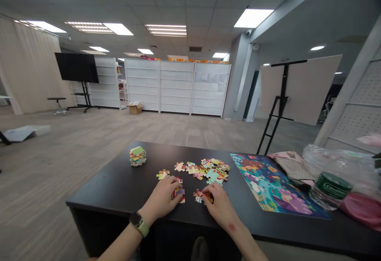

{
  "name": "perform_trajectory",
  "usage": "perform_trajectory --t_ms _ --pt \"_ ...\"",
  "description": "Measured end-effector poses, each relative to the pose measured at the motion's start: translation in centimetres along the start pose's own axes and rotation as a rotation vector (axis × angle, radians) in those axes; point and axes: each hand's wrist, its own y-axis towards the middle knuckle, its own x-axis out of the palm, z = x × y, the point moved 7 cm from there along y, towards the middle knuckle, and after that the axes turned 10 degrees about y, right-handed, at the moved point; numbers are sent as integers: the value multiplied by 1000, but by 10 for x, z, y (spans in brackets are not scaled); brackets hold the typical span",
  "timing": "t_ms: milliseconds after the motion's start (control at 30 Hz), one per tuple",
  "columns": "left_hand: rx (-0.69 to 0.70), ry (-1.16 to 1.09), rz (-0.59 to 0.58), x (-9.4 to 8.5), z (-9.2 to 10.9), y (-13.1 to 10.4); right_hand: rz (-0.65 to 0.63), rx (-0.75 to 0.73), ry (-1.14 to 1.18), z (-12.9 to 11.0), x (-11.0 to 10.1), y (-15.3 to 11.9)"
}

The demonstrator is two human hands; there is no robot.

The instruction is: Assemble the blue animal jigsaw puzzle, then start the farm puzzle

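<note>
My left hand (163,197) curls over a few small joined puzzle pieces (179,192) near the front of the dark table, thumb and fingers closed about them and partly hiding them. To its right, my right hand (218,202) grips another puzzle piece (199,196) between thumb and fingers, flat against the tabletop. A gap of bare table separates the two groups. Just beyond the left fingers lies a yellow-green puzzle piece (162,174). Farther off, a loose heap of puzzle pieces (214,169) spreads past my right hand.
A stack of puzzle pieces (137,156) stands at the table's back left. On the right lies a colourful picture sheet (275,185), beside a clear bottle with a green label (331,189) and plastic bags. The dark table (119,191) ends at a left edge.
</note>
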Motion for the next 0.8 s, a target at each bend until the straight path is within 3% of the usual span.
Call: perform_trajectory --t_ms 167,367,533,800 --pt "4 -9 1 7 -1 7 -39 -127 21 -9 1 40" --pt "-10 -44 -10 3 0 12 -164 -237 -160 8 18 105" --pt "-10 -140 -38 2 -2 10 -186 -218 -81 27 20 114" --pt "-19 -200 -139 4 -11 11 -197 -231 -67 37 13 111"
